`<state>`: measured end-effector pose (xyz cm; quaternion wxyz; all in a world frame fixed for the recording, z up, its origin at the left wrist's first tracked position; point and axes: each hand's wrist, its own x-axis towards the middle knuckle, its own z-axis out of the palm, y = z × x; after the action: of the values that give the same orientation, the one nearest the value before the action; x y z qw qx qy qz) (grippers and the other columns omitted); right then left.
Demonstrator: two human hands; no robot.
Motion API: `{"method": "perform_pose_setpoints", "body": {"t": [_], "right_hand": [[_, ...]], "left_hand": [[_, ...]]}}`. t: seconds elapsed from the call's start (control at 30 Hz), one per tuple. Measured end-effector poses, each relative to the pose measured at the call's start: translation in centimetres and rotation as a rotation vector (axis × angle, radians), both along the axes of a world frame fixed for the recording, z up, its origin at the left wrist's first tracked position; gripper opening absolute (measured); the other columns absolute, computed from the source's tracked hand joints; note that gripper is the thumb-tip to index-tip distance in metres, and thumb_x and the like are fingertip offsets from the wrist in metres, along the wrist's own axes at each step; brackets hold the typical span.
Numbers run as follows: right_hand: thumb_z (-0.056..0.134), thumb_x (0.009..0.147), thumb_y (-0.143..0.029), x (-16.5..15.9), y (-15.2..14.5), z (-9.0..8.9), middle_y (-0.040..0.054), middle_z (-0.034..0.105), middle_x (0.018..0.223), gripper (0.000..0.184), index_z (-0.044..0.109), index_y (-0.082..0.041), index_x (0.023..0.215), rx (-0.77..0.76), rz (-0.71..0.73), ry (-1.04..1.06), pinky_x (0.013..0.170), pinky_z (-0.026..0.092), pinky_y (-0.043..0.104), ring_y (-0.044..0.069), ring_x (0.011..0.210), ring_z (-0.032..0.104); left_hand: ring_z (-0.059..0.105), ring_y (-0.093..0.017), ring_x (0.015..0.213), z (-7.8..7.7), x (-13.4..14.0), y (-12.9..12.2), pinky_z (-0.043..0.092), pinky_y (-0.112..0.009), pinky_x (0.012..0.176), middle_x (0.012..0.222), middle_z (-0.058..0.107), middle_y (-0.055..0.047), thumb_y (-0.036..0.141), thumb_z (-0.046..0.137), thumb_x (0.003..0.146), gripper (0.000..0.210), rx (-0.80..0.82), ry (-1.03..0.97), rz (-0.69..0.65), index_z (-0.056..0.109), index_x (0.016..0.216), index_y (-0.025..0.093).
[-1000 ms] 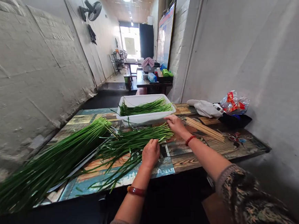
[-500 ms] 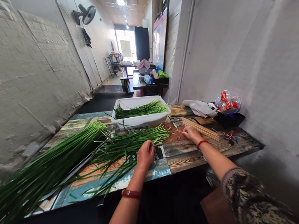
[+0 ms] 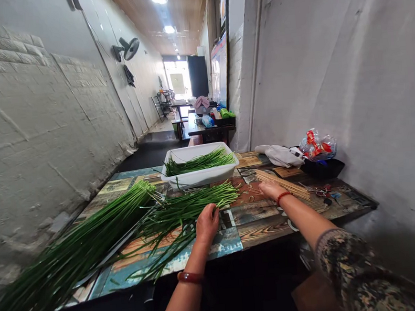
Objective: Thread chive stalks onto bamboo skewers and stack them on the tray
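My left hand is closed around a few garlic chives, whose pale stem ends poke out past the fingers. Beside it a loose pile of chives is spread over the table, and a thicker bundle of chives lies to the left. My right hand rests at the left side of a bunch of bamboo skewers. Its fingers are pinched together, and a thin skewer seems to stick out to the left of them. A white plastic tub behind the pile holds more chives.
The table has a wood-patchwork top. At its right lie a grey-white cap, a clear and red plastic bag and small red-handled scissors. Farther back, another table carries assorted items. Walls stand on both sides.
The camera view has tilted up, so the scene sits lower in the picture. Both hands stay at nearly the same places on the table, the left on the chives, the right by the skewers.
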<state>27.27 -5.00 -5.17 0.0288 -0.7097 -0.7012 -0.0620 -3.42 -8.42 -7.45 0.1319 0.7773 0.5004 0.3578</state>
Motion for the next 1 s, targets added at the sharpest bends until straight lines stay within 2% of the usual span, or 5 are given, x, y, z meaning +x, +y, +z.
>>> {"method": "perform_pose_setpoints", "body": {"t": [0.2, 0.47, 0.63, 0.83, 1.0], "right_hand": [[0.058, 0.093, -0.032, -0.8, -1.7, 1.9, 0.0104, 0.059, 0.121, 0.034, 0.056, -0.015, 0.122, -0.076, -0.002, -0.094, 0.085, 0.053, 0.042, 0.022, 0.102, 0.061], [0.042, 0.094, -0.007, 0.0, -2.9, 8.9, 0.0145, 0.061, 0.118, 0.039, 0.053, -0.019, 0.130, 0.095, 0.013, -0.115, 0.077, 0.043, 0.026, 0.020, 0.101, 0.063], [0.044, 0.097, -0.026, -2.1, -3.9, 11.5, 0.0107, 0.064, 0.106, 0.027, 0.067, -0.025, 0.111, 0.213, 0.057, -0.200, 0.071, 0.040, 0.028, 0.022, 0.095, 0.061], [0.046, 0.094, -0.018, -4.5, -4.6, 12.2, 0.0078, 0.071, 0.095, 0.036, 0.062, -0.029, 0.124, 0.224, 0.180, -0.171, 0.067, 0.040, 0.027, 0.021, 0.088, 0.063], [0.038, 0.092, -0.016, -7.0, -6.1, 10.2, 0.0076, 0.070, 0.084, 0.056, 0.034, -0.022, 0.148, 0.128, 0.275, 0.325, 0.055, 0.042, 0.025, 0.017, 0.064, 0.063]], "left_hand": [[0.061, -0.015, 0.082, -0.2, 0.0, -0.3, 0.043, -0.025, 0.075, 0.085, 0.064, -0.002, 0.023, 0.043, 0.092, 0.015, -0.005, 0.005, 0.017, 0.057, 0.086, 0.021], [0.059, -0.015, 0.081, -0.3, 0.0, -0.4, 0.041, -0.024, 0.073, 0.085, 0.063, -0.002, 0.021, 0.043, 0.091, 0.016, 0.000, 0.021, 0.010, 0.057, 0.084, 0.021], [0.058, -0.016, 0.081, -0.1, 0.0, -0.6, 0.040, -0.025, 0.073, 0.085, 0.063, -0.003, 0.022, 0.043, 0.092, 0.017, -0.003, -0.002, -0.003, 0.057, 0.084, 0.020], [0.058, -0.016, 0.080, -0.1, -0.1, -0.5, 0.040, -0.025, 0.073, 0.084, 0.062, -0.002, 0.021, 0.044, 0.090, 0.016, -0.005, -0.044, -0.015, 0.058, 0.082, 0.020], [0.057, -0.016, 0.078, -0.2, 0.1, -0.4, 0.039, -0.025, 0.073, 0.081, 0.062, -0.002, 0.023, 0.046, 0.088, 0.016, -0.039, -0.127, -0.035, 0.059, 0.080, 0.020]]}}
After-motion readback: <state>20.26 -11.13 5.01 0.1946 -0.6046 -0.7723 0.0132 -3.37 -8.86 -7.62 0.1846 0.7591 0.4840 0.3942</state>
